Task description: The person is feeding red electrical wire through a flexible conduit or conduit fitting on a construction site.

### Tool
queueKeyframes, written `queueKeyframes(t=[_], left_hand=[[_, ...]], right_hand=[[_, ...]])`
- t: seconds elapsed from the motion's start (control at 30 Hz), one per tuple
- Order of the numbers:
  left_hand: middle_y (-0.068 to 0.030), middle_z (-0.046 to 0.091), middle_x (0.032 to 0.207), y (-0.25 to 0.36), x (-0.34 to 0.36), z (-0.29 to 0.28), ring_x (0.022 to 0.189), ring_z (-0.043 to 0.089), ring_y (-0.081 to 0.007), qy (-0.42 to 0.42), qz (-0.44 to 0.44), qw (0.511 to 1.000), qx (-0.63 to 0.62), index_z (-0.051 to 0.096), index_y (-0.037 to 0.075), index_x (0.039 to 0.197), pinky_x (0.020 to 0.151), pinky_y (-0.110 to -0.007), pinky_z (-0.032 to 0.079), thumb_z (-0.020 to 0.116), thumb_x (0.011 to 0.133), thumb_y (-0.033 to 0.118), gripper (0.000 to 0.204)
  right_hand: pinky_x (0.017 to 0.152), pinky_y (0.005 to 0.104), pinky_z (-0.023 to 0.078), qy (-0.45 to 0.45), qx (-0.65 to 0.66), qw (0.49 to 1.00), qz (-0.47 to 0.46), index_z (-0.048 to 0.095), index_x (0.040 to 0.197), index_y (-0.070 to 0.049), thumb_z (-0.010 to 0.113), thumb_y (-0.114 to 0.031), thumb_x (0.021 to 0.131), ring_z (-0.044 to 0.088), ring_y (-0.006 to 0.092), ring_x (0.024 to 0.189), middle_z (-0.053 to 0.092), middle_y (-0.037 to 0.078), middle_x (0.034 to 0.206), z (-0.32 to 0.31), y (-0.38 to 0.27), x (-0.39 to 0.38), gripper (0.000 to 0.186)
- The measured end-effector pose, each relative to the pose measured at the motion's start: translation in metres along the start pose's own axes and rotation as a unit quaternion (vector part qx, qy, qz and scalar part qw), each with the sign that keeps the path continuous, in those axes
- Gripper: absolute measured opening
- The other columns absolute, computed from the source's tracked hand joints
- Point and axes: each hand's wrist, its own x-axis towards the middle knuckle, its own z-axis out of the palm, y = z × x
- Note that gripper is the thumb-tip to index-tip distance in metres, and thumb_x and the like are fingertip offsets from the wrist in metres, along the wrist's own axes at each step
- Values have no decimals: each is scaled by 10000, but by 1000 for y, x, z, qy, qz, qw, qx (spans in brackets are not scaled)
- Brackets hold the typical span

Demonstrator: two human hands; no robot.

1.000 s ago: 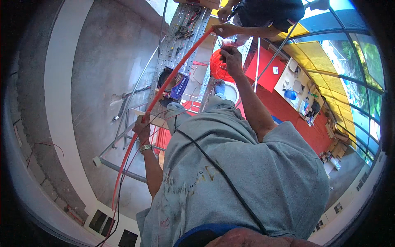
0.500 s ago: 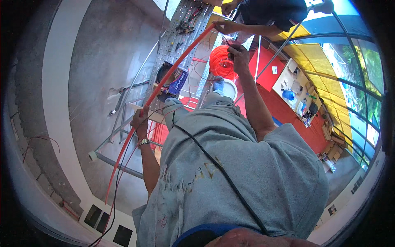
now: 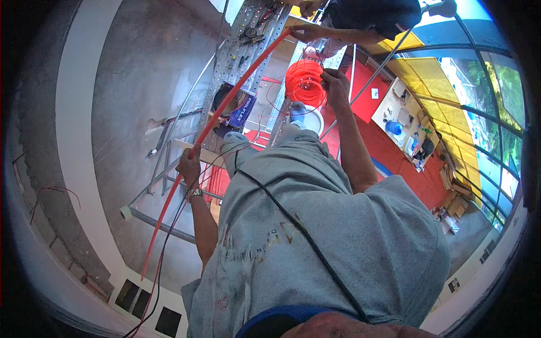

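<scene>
Got left hand wrapped snug around long orange-red flexible plastic tube slanting up to co-worker's hand. Pinching thin dark wire in right hand, near round bright-orange coil.

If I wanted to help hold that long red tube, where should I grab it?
Probably the middle of the tube, between the left hand and the co-worker's hand, coming from the right with fingers wrapped across it. It looks slim and round, and that stretch slants up in a gentle curve with no hand on it.
</scene>
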Motion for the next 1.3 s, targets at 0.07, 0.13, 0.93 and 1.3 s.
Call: queueKeyframes(t=[0.07,0.13,0.93,1.3], left_hand=[[-80,624,671,12,2,-1,643,590,-283,6,8,1000,8,664,89,809,683,-437,414,565,918,711,639],[-79,628,674,24,1,-8,633,590,-284,15,11,1000,19,663,85,807,673,-437,420,564,919,712,644],[-82,661,724,27,1,-11,735,619,-295,-14,-17,1000,18,664,89,821,839,-505,344,521,940,720,658],[-89,628,666,38,-6,-21,671,601,-281,20,-4,1000,12,666,70,789,712,-461,395,563,915,720,671]], right_hand=[[546,245,457,2,21,1000,-2,656,1088,42,724,-55,884,586,120,604,689,99,848,-12,6,5,236],[541,242,454,0,42,999,-2,656,1082,39,720,-54,888,587,120,605,688,98,847,-19,10,6,225],[571,233,460,-4,26,1000,9,659,1094,47,719,-56,887,596,117,639,681,84,849,-19,0,4,239],[560,236,458,-21,34,999,-3,644,1106,50,720,-55,890,599,122,625,693,97,867,-18,0,8,252]])
